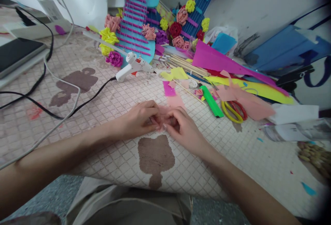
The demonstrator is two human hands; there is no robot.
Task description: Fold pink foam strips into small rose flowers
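Observation:
Both hands meet over the near middle of the quilted tablecloth point(124, 163). Between them is a small piece of pink paper point(163, 109), mostly covered by the fingers. My left hand point(143, 118) pinches its left side, fingers curled. My right hand point(182, 125) pinches the right side with thumb and forefinger. Just behind the hands lie a pink paper strip point(176, 100) and a magenta paper square point(169, 89). A white glue gun point(133, 67) rests farther back on the left, its black cord running leftward.
A green box cutter point(211, 101) and yellow-and-red scissors point(232, 111) lie to the right. Behind them are wooden sticks point(187, 64) and coloured paper sheets point(232, 64). Paper-flower-trimmed blue guitar shapes point(134, 25) stand at the back. Cables and a dark device point(19, 54) occupy the left.

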